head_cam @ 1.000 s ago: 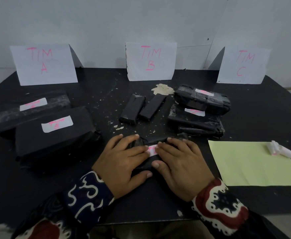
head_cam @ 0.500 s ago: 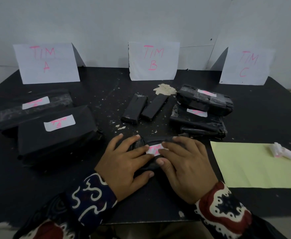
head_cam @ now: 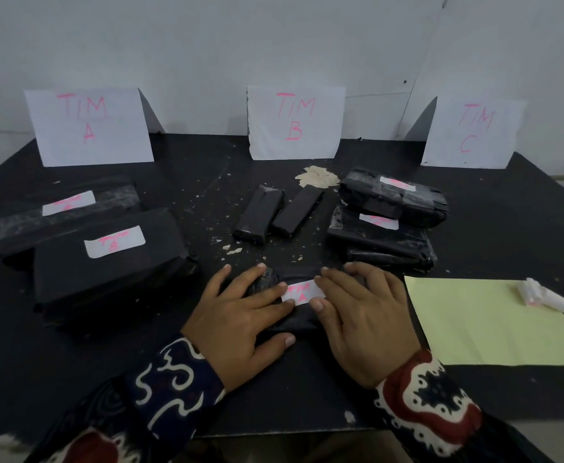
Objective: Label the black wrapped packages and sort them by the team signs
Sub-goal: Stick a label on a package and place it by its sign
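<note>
A small black wrapped package (head_cam: pixel 295 324) lies at the table's near middle with a white label (head_cam: pixel 302 291) reading "TIM A" in pink on top. My left hand (head_cam: pixel 240 315) and my right hand (head_cam: pixel 364 319) lie flat on it, straight fingers pressing the label's two ends. Two labelled black packages (head_cam: pixel 107 259) sit at the left before the TIM A sign (head_cam: pixel 88 127). Two small unlabelled packages (head_cam: pixel 277 212) lie before the TIM B sign (head_cam: pixel 295 121). Two stacked labelled packages (head_cam: pixel 391 208) sit right of those, left of the TIM C sign (head_cam: pixel 472 132).
A pale green sheet (head_cam: pixel 494 322) lies at the right near edge with a white rolled scrap (head_cam: pixel 546 295) on it. Torn paper bits (head_cam: pixel 317 177) speckle the black table (head_cam: pixel 508 212). A white wall stands behind the signs.
My fingers have slid apart along the label, uncovering its pink writing. The view has shifted slightly.
</note>
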